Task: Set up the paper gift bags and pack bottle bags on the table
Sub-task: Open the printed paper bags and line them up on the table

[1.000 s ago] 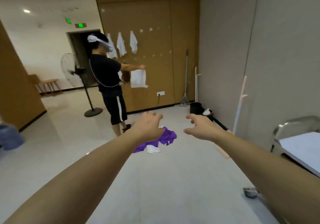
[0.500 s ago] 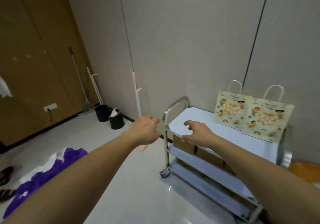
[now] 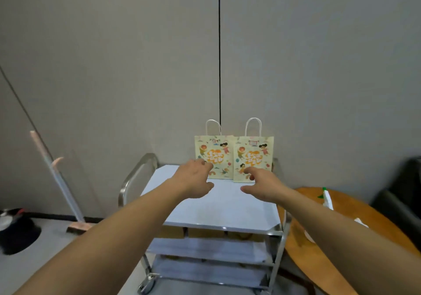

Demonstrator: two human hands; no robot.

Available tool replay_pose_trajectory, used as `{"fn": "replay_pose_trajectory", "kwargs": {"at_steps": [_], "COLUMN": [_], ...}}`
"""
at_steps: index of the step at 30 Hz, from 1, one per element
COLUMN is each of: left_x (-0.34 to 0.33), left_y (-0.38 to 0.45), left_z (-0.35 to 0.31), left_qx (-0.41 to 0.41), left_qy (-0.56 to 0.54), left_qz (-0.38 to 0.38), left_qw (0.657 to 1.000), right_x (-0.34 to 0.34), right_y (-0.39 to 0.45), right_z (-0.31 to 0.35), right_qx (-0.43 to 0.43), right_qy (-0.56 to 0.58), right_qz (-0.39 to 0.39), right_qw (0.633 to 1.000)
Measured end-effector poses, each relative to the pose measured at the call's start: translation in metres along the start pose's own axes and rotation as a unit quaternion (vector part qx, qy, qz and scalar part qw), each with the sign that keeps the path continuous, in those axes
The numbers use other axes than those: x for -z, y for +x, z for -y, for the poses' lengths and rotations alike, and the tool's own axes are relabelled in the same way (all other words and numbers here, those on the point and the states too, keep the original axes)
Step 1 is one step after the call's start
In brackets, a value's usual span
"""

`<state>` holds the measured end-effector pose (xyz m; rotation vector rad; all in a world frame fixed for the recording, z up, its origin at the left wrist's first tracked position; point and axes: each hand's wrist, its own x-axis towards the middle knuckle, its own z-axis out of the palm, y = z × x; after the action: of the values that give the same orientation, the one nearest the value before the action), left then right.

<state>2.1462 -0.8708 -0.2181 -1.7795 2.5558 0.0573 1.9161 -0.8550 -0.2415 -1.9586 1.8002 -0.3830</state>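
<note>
We've got both arms out over the cart (image 3: 227,208), w/ its flat white top. Our left hand (image 3: 194,180) is loose, fingers a bit bent, holding nothing; it's in front of the low corner of the left gift bag (image 3: 214,158), and we can't tell if it touches. Our right hand (image 3: 262,184) is also loose and holds nothing, fingers near the bottom of the right gift bag (image 3: 252,159). The 2 bags are at the back of the cart top, side by side, edges touching, up against the wall (image 3: 136,66). They look flat, not opened out yet. We can't see any bottle bags here. What could go wrong: paper bags are light, so a quick poke could knock them flat or push them down behind the cart. A hard grab could crush or rip the paper. The cart has wheels (image 3: 145,285), so if we lean on it, it may roll away. The brown round table (image 3: 341,237) is just beside us on the right, w/ a small bottle (image 3: 328,200) on it that an elbow could bump.
</note>
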Motion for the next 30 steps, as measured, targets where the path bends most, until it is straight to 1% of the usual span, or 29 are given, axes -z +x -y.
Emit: {"fn": "replay_pose_trajectory", "kwargs": {"at_steps": [5, 8, 12, 14, 18, 20, 23, 30], "left_x": [0.026, 0.038, 0.039, 0.031, 0.005, -0.004, -0.004, 0.012], "left_y": [0.062, 0.097, 0.134, 0.146, 0.165, 0.178, 0.204, 0.287], "left_z": [0.039, 0.074, 0.117, 0.132, 0.154, 0.161, 0.162, 0.132], "left_qx": [-0.044, -0.040, -0.031, -0.033, -0.028, -0.026, -0.022, -0.004], "left_qy": [0.008, -0.020, -0.047, -0.047, -0.026, -0.028, -0.041, -0.113], "left_qz": [-0.018, -0.027, -0.025, -0.014, 0.032, 0.041, 0.034, -0.046], "left_qw": [0.999, 0.999, 0.998, 0.998, 0.999, 0.998, 0.998, 0.993], "right_x": [0.015, 0.017, 0.002, -0.009, -0.033, -0.042, -0.043, -0.013], "right_y": [0.054, 0.091, 0.133, 0.151, 0.181, 0.193, 0.213, 0.277], "right_z": [0.025, 0.046, 0.063, 0.063, 0.060, 0.056, 0.047, 0.006], "right_qx": [-0.022, -0.025, -0.033, -0.039, -0.056, -0.061, -0.061, -0.064], "right_qy": [0.009, 0.018, 0.021, 0.025, 0.030, 0.040, 0.046, 0.066], "right_qz": [-0.034, -0.057, -0.061, -0.055, -0.040, -0.032, -0.030, -0.041], "right_qw": [0.999, 0.998, 0.997, 0.997, 0.997, 0.997, 0.997, 0.995]}}
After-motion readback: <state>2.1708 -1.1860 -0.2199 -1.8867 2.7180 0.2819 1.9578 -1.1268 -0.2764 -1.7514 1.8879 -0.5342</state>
